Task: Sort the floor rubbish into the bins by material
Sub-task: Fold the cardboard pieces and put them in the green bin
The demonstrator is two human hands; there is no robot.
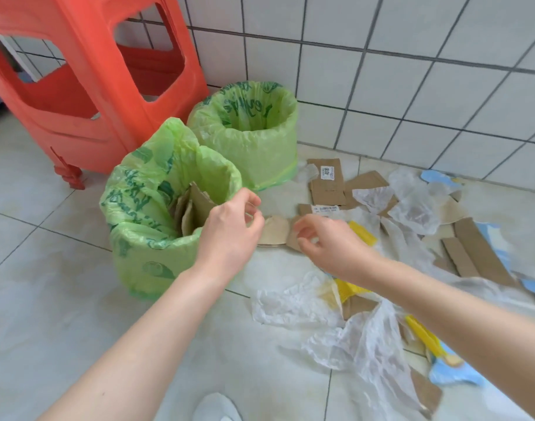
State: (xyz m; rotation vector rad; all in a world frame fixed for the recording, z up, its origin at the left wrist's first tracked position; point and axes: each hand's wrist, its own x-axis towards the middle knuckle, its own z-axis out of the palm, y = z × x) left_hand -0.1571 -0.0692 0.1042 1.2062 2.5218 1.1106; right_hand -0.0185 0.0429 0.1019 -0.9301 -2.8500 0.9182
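Two bins lined with green bags stand on the tiled floor. The near bin (129, 189) holds upright cardboard scraps (196, 205); the far bin (260, 138) looks empty from here. My left hand (232, 226) hovers at the near bin's right rim, fingers loosely curled, holding nothing. My right hand (324, 238) reaches over the litter, its curled fingertips just at a rounded brown cardboard piece (275, 233) on the floor, with no grip on it visible. More cardboard strips (327, 180), clear plastic film (293, 302), yellow scraps (363, 232) and blue scraps (454, 375) lie scattered to the right.
A red plastic stool (86, 86) stands behind and left of the bins. The white tiled wall (412, 71) runs along the back right. The toe of a white shoe (217, 408) shows at the bottom edge.
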